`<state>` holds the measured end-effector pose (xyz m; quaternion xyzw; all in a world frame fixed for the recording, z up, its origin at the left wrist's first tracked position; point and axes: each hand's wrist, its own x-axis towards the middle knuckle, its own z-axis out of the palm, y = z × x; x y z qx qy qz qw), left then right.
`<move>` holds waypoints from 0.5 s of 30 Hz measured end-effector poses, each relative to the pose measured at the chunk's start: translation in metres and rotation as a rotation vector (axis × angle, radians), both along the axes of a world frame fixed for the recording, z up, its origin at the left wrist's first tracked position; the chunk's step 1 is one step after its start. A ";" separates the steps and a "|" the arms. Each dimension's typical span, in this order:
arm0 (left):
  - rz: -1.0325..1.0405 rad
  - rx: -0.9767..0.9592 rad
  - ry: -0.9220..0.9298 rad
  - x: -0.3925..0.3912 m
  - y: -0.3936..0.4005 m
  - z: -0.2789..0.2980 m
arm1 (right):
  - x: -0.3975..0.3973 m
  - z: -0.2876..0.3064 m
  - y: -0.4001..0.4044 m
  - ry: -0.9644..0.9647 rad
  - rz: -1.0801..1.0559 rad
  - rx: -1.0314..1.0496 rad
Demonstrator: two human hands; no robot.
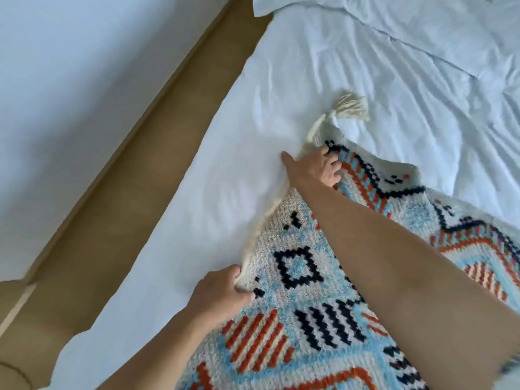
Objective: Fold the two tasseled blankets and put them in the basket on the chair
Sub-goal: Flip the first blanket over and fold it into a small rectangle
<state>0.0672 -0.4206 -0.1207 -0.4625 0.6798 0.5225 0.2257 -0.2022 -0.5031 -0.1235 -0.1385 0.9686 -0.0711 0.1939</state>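
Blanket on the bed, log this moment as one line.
blanket flat on bed | left hand pinching edge | right hand gripping corner | tassel free

A bed (323,66) with a wrinkled white sheet fills the right side; its tan frame (135,175) runs diagonally beside a pale wall (70,80), with a white pillow (309,4) at top, in soft daylight
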 end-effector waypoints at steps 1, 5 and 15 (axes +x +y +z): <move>-0.052 0.043 -0.060 0.005 0.003 -0.003 | -0.010 -0.004 -0.007 -0.029 -0.050 -0.018; -0.246 0.221 -0.350 0.045 0.018 -0.012 | -0.045 -0.010 0.004 -0.101 -0.278 -0.276; -0.616 0.360 -0.311 -0.031 0.086 0.070 | -0.132 0.062 0.138 -0.418 -0.747 -0.892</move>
